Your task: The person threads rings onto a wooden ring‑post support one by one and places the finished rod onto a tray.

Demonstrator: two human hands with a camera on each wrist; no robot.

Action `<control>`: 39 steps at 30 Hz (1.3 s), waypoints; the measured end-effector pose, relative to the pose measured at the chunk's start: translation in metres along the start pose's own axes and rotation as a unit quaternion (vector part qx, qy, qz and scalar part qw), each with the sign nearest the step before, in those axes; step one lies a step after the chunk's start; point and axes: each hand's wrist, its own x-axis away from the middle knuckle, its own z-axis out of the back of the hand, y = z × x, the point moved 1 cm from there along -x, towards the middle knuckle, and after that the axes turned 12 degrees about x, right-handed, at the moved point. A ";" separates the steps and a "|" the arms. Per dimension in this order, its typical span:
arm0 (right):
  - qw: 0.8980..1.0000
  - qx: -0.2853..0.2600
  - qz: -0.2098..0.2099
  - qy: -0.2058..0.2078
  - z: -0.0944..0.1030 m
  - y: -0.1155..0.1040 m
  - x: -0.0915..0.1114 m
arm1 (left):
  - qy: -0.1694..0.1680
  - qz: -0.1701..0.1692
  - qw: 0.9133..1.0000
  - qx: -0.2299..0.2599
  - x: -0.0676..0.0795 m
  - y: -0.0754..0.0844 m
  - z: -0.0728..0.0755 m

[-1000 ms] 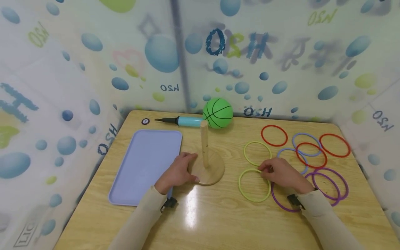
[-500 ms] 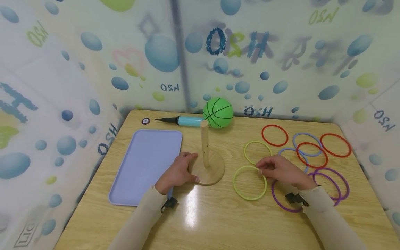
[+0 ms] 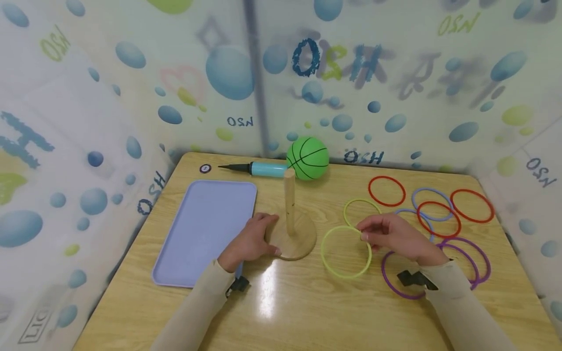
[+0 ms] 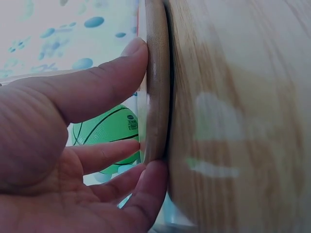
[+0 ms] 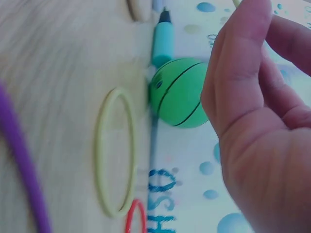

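Observation:
A round-based wooden peg stand [image 3: 290, 204] stands upright on the table. My left hand [image 3: 252, 239] holds the left edge of its base, thumb and fingers spread along the rim. In the left wrist view the fingertips meet the edge of the base [image 4: 158, 87]. My right hand [image 3: 391, 236] pinches a yellow-green ring [image 3: 323, 253] by its right side, thumb against fingers, tilted up to the right of the stand. Behind it another yellow-green ring [image 3: 345, 214] lies flat on the table. The right wrist view shows the right hand [image 5: 262, 107] but hardly any of the held ring.
Several red, blue and purple rings, including a purple ring [image 3: 383, 268], lie at the right, some overlapping. A lilac tray [image 3: 206, 234] is left of the stand. Along the back are a blue hand pump [image 3: 268, 169], a green ball [image 3: 308, 158] and a small dark disc [image 3: 205, 168].
The right hand has raised the pinched yellow-green ring and shifted it left towards the stand. The left hand and the stand have stayed in place.

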 end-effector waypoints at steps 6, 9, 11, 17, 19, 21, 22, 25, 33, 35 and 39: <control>1.000 -0.006 0.025 0.013 0.001 -0.021 0.000 | -0.005 -0.011 1.000 -0.005 0.000 -0.001 -0.002; 0.999 -0.013 0.030 0.021 0.002 -0.031 0.001 | -0.009 -0.019 1.000 -0.005 0.000 -0.001 -0.003; 0.999 -0.017 0.032 0.031 0.003 -0.038 0.003 | -0.011 -0.022 1.000 -0.005 0.001 -0.001 -0.003; 0.996 -0.030 0.056 0.063 0.009 -0.062 0.006 | -0.010 -0.021 1.000 -0.002 0.001 -0.001 -0.005; 0.994 -0.037 0.075 0.069 0.011 -0.070 0.007 | -0.007 -0.019 1.000 0.001 0.002 -0.001 -0.006; 0.991 -0.046 0.095 0.077 0.013 -0.079 0.008 | -0.005 -0.016 1.000 0.007 0.002 0.000 -0.006; 0.989 -0.054 0.108 0.081 0.014 -0.083 0.008 | -0.003 -0.016 1.000 0.009 0.002 0.000 -0.006; 0.983 -0.072 0.137 0.097 0.017 -0.098 0.010 | 0.000 -0.016 1.000 0.018 0.002 0.001 -0.008; 0.975 -0.090 0.156 0.133 0.022 -0.132 0.004 | 0.008 -0.016 0.999 0.032 0.002 0.001 -0.009; 0.972 -0.099 0.164 0.134 0.022 -0.138 -0.001 | 0.009 -0.016 0.999 0.039 0.002 0.000 -0.009; 0.967 -0.129 0.181 0.125 0.020 -0.145 -0.011 | 0.011 -0.016 0.999 0.045 0.001 0.000 -0.008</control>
